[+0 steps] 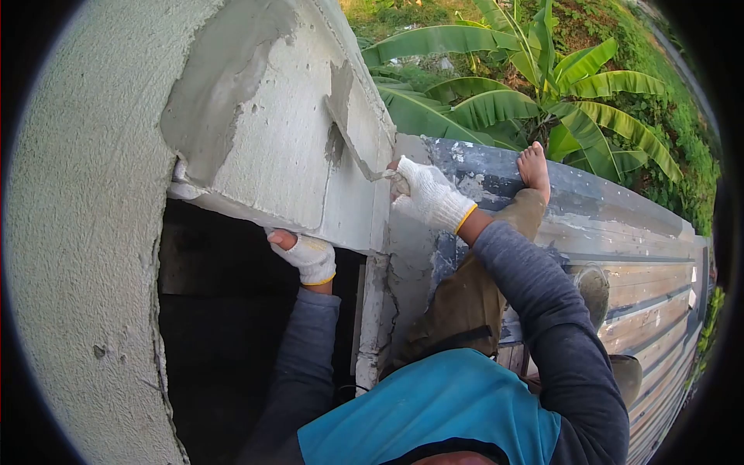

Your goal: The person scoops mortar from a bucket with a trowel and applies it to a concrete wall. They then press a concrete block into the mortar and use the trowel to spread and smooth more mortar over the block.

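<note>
My right hand (430,194), in a white knit glove with a yellow cuff, is closed around the handle of a trowel (360,128). The trowel's grey blade lies against the face of a concrete ledge (287,147), angled up and to the left. A darker mortar smear (335,147) shows beside the blade. Lower and to the left, my gloved left hand (306,257) holds the near edge of the ledge, above a dark opening. Its bare thumb tip shows; the other fingers are largely hidden. Darker, smoother mortar (221,77) covers the ledge's upper left part.
A rough plastered wall (85,232) rises on the left beside the dark opening (225,333). On the right is a corrugated metal roof (651,279), where my bare foot (533,172) rests. A round bucket-like object (594,294) stands there. Banana plants (542,85) grow beyond the edge.
</note>
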Tool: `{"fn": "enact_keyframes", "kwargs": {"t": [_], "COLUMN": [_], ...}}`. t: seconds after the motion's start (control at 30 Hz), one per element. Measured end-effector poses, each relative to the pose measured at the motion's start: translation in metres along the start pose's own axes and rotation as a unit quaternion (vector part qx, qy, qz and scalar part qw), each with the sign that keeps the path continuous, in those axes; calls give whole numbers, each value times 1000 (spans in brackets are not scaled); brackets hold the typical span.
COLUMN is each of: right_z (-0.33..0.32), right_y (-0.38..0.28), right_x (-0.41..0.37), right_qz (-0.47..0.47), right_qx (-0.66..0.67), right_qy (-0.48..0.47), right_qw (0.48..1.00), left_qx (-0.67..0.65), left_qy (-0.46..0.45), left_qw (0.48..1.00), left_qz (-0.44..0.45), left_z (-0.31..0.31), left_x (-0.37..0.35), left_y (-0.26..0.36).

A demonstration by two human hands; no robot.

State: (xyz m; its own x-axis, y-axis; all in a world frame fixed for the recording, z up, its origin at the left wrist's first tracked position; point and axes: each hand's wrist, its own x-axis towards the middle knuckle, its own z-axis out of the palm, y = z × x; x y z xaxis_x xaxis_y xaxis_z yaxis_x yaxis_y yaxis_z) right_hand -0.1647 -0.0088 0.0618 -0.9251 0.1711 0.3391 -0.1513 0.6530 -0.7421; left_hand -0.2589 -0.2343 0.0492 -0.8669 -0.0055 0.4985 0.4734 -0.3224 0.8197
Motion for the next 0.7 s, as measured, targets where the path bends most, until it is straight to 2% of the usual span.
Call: {"fn": "enact_keyframes", "kwargs": {"t": [0.13, 0.23, 0.3, 0.37, 0.43, 0.5, 0.63, 0.7], "right_z": [27, 31, 43, 56, 72, 72, 67, 64], "right_y": [-16, -23, -32, -32, -32, -26, -14, -19], "right_x": [-66, -82, -81, -72, -62, -59, -70, -83], "right_qz": [-5, -4, 34, 50, 27, 41, 95, 180], "right_qx": [56, 100, 34, 35, -77, -88, -92, -73], "right_qy": [-57, -80, 69, 74, 87, 73, 52, 9], "right_qw": [997, 992, 996, 995, 993, 993, 990, 981], "left_qx": [-78, -80, -65, -58, -60, -48, -31, -49], "left_qy": [0, -20, -12, -7, 3, 11, 16, -9], "left_qw": [996, 996, 997, 998, 998, 999, 999, 999], "left_qz": [-46, -42, -36, -26, -24, -22, -24, -16], "left_z": [-3, -3, 0, 3, 3, 2, 3, 5], "left_x": [0, 1, -1, -1, -1, 0, 0, 1], "left_y": [-7, -4, 1, 3, 2, 0, 5, 6]}}
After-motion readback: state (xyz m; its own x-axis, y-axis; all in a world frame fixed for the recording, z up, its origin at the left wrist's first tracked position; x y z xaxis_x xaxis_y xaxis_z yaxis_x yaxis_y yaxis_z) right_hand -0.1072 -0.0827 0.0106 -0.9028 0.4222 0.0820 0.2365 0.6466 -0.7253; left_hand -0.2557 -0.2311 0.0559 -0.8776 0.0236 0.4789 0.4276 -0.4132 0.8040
